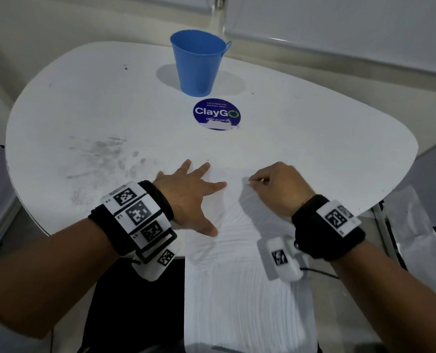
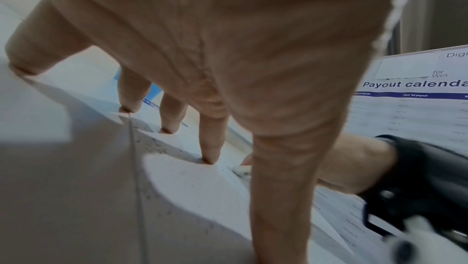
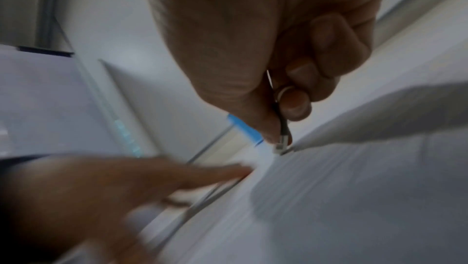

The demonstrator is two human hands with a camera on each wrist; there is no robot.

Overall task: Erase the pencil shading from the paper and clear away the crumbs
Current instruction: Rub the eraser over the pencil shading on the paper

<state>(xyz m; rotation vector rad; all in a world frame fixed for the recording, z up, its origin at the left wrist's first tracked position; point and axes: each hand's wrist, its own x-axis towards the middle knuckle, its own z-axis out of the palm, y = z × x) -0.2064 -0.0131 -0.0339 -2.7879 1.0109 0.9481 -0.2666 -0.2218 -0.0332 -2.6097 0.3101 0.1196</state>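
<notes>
Pressing flat on paper (image 1: 237,212), left hand (image 1: 188,197); right hand (image 1: 278,184) pinching eraser (image 3: 283,140).

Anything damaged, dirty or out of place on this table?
Yes: grey smudges smear the table left of the left hand, the ClayGo sticker has its lower edge torn, and the paper overhangs the near edge.

Smudged white table (image 1: 313,128), pale walls (image 1: 339,16)
</notes>
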